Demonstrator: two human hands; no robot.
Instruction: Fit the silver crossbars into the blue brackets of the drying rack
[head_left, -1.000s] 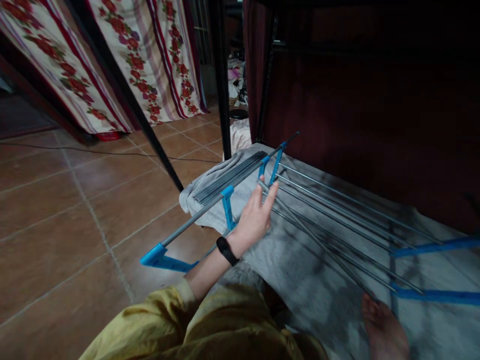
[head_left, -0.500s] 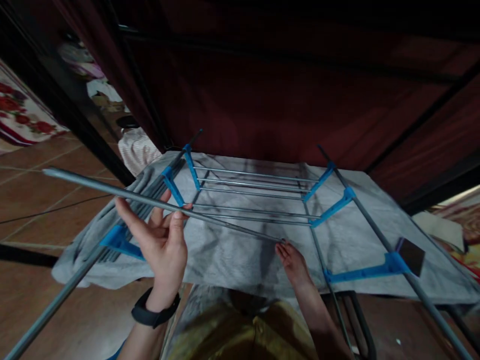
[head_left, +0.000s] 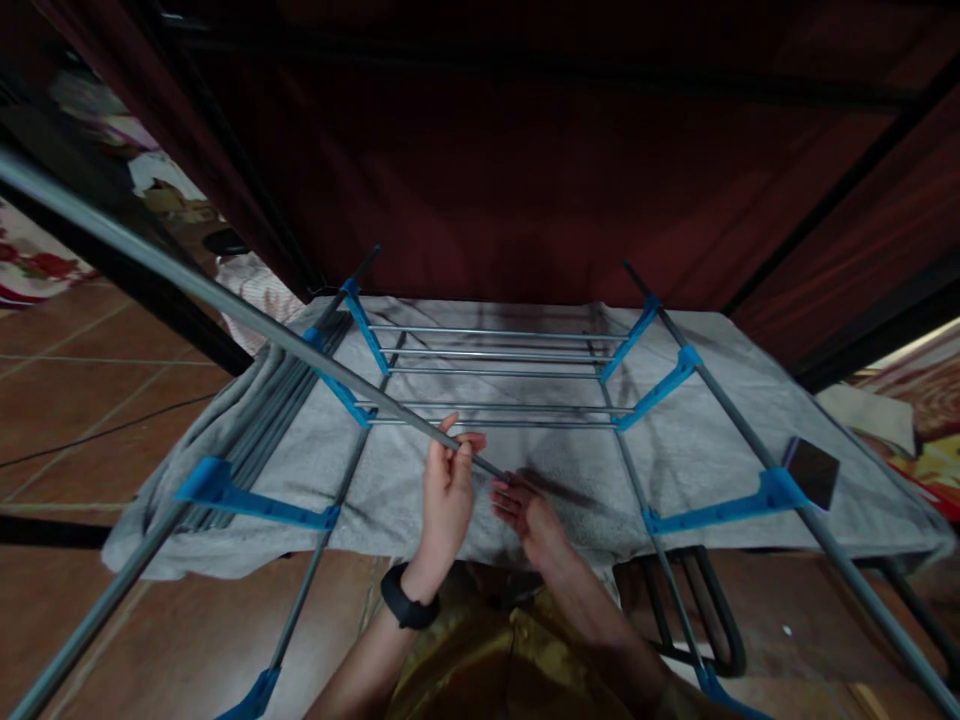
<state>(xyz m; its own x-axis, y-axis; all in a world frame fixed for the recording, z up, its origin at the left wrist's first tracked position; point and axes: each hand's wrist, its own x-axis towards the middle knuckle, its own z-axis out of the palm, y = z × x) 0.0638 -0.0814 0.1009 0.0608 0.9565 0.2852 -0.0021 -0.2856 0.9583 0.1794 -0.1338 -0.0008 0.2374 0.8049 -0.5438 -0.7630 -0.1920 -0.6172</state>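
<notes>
A long grey metal tube point(head_left: 300, 350) slants from the upper left down to my hands in front of me. My left hand point(head_left: 448, 490), with a black wristband, pinches the tube a little above its lower end. At that lower end, the fingertips of my right hand point(head_left: 529, 510) are closed on the tube tip. Behind and around my hands stands a rack frame of grey tubes joined by blue plastic brackets point(head_left: 705, 508). Several thin crossbars point(head_left: 495, 374) span its far part between the left and right brackets.
The frame stands over a surface covered with a grey cloth point(head_left: 420, 500). A bundle of loose tubes point(head_left: 281, 430) lies along its left side. To the right is a dark phone-like slab point(head_left: 811, 472). A dark red curtain point(head_left: 480, 200) hangs behind, and tiled floor point(head_left: 112, 420) shows at left.
My left hand has slid right along the tube, close to my right hand. The tube now tilts more steeply, its far end up past the left edge, and my right hand has moved slightly left.
</notes>
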